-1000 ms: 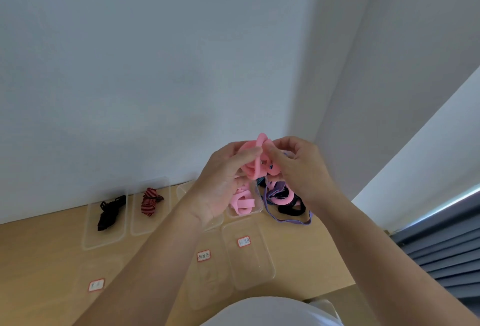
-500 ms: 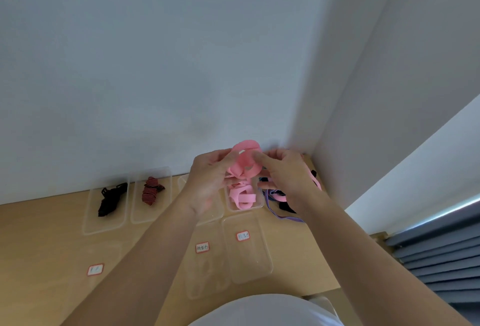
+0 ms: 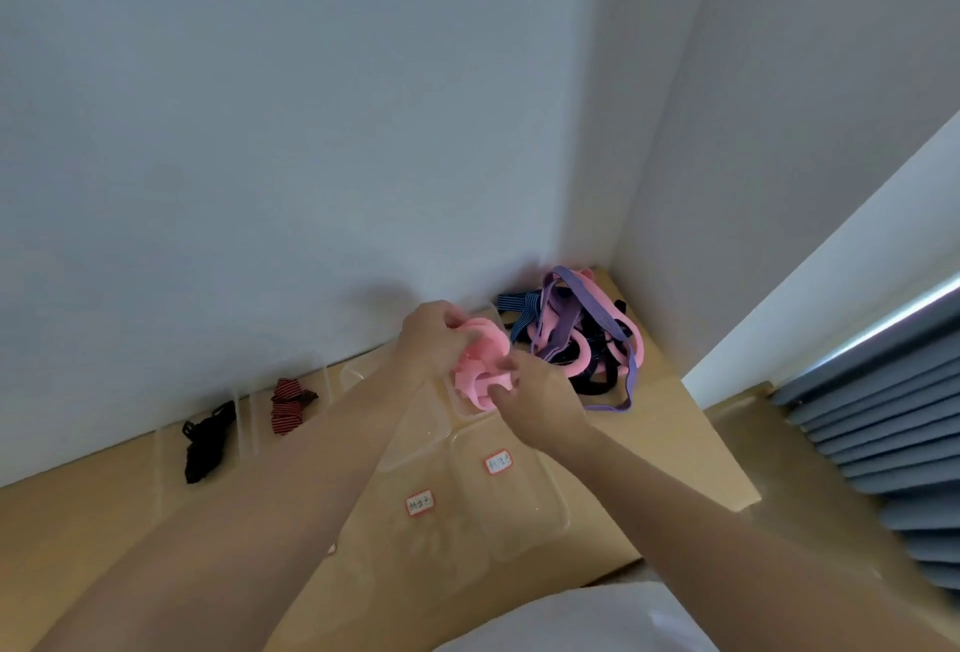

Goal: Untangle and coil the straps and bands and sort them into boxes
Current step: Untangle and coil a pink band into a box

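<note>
The pink band (image 3: pixel 483 355), raised a moment ago, is now down in the clear box (image 3: pixel 458 408). The left hand (image 3: pixel 436 339) has its fingers curled round it and the right hand (image 3: pixel 535 402) pinches its edge. It looks nearly sorted; the tangled pile (image 3: pixel 576 334) waits just right of the box.

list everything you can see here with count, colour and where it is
pink band: count unclear, pink, bunched between both hands at a far-row clear box
tangled pile: one, purple, pink, black and blue-striped straps, table's far right corner
black strap: one, black, in the leftmost far box
striped strap: one, red and black, in the box beside it
clear boxes: at least six, transparent, two rows; two near ones labelled
table: one, light wood, against the wall
blind: one, grey-blue, right edge
left hand: grips the pink band
right hand: grips the pink band
</note>
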Motion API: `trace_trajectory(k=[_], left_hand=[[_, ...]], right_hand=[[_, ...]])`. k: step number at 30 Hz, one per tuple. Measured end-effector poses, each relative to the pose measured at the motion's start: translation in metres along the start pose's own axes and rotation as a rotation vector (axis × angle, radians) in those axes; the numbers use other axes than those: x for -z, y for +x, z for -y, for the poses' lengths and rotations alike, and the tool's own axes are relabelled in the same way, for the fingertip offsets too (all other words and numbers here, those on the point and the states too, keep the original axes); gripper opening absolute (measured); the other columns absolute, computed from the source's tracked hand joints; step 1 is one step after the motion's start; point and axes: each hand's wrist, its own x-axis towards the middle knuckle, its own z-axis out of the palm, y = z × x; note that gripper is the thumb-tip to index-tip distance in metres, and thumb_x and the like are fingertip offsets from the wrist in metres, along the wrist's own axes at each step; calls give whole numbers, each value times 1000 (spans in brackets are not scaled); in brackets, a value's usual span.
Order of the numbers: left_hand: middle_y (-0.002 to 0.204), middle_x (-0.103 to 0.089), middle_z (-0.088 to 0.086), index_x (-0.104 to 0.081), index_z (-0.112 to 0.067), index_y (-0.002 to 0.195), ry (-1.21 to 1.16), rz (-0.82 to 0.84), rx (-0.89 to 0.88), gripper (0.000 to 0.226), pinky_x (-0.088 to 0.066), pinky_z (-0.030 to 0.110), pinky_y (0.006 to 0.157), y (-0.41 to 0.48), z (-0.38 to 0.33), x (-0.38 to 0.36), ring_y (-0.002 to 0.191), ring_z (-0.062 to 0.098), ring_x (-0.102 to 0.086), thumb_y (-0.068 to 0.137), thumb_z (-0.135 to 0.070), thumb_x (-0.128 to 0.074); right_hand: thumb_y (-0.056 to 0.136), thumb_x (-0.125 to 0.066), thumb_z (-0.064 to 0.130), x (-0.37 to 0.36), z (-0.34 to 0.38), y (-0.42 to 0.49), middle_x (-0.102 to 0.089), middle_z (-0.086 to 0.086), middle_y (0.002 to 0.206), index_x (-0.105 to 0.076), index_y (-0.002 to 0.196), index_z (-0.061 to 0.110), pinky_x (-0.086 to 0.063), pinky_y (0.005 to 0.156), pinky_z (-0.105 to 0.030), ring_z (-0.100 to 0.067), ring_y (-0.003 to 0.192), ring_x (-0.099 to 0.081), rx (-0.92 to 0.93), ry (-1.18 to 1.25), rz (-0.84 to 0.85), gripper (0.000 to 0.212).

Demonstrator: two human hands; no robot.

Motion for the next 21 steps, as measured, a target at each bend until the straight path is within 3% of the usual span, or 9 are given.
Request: trace_trajectory(k=[1, 4, 7, 9, 11, 16, 19, 21], left_hand=[[79, -72, -4, -74, -22, 81, 41, 35, -20, 2, -51, 26, 69, 7, 1, -2, 81, 19, -69, 83, -23, -75], [93, -74, -3, -76, -18, 97, 111, 113, -73, 16, -51, 22, 72, 26, 13, -9, 89, 18, -70, 82, -25, -78], [94, -72, -2, -73, -17, 100, 102, 44, -72, 18, -51, 24, 75, 35, 24, -12, 90, 18, -67, 83, -20, -77], [93, -72, 1, -71, -12, 100, 68, -47, -121, 19, -54, 30, 79, 35, 32, -12, 86, 18, -66, 82, -14, -78], [89, -72, 2, -73, -10, 95, 85, -63, -221, 14, -53, 31, 77, 32, 40, -12, 80, 18, -64, 83, -12, -78], [111, -74, 0, -74, -12, 111, 201, 56, -407, 25, -54, 34, 84, 30, 66, -12, 93, 20, -67, 93, -23, -61], [116, -72, 0, -71, -10, 107, 285, 103, -471, 35, -55, 40, 82, 30, 70, -15, 99, 23, -67, 95, -31, -45], [129, -68, 5, -69, -8, 118, 378, 128, -489, 40, -52, 45, 94, 32, 71, -17, 113, 30, -63, 98, -27, -41]], right_hand=[[89, -63, 16, -5, -3, -3, -66, -6, 123, -63, 126, 11, -51, 89, -37, -25, 110, -62, 77, -75, -51, 38], [80, -70, 10, -21, -12, -1, -59, -8, 139, -61, 131, 9, -55, 84, -43, -31, 122, -58, 306, -335, -169, 52], [95, -56, 21, -32, -13, 15, -28, -6, 164, -37, 152, 10, -43, 102, -42, -27, 149, -31, 288, -593, 27, 62], [100, -43, 21, -37, -12, 25, -12, -6, 168, -15, 159, 10, -27, 116, -40, -24, 154, -14, 236, -672, 169, 67], [99, -41, 18, -40, -9, 30, -7, -7, 169, -8, 160, 9, -20, 121, -41, -24, 155, -10, 219, -712, 227, 70], [93, -47, 18, -51, -11, 31, -20, -8, 167, -15, 159, 8, -24, 116, -46, -31, 154, -14, 217, -776, 216, 74], [85, -54, 19, -56, -11, 34, -45, -12, 152, -37, 149, 5, -33, 108, -50, -36, 144, -33, 205, -784, 158, 68], [78, -60, 21, -59, -11, 38, -48, -14, 149, -50, 141, 5, -39, 103, -53, -37, 139, -40, 222, -782, 120, 65]])
